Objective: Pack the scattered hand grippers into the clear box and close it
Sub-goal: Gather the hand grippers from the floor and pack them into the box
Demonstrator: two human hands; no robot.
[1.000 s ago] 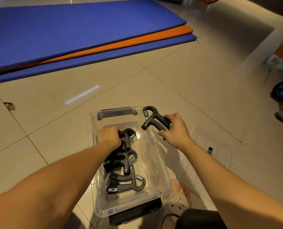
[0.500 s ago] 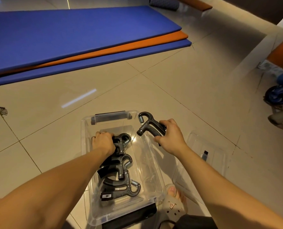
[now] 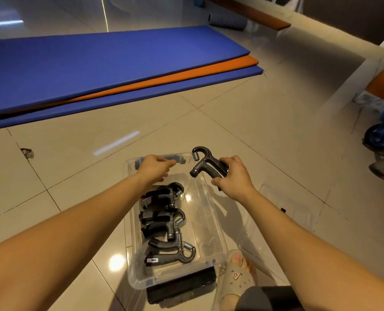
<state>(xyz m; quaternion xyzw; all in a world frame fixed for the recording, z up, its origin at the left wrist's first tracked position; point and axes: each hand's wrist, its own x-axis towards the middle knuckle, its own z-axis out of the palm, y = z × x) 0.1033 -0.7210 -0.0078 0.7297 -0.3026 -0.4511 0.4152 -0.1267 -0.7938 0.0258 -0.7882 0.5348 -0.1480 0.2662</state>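
Our right hand (image 3: 233, 177) grips a black hand gripper (image 3: 205, 163) by its handles, just above the far right rim of the clear box (image 3: 211, 212) on the tiled floor (image 3: 254, 131). Our left hand (image 3: 154, 168) hovers loose-fingered and empty over the box's far end. Three more grippers (image 3: 164, 221) lie in a row inside. The lid (image 3: 298, 212) lies to the right of the box

Our two bare forearms are stretched forward and angle toward each other, our left hand (image 3: 153, 169) palm-down with its fingers (image 3: 167, 164) loosely extended and holding nothing, while our right hand (image 3: 232, 176) curls around the handles of a hand gripper (image 3: 203, 163), thumb on the near side.
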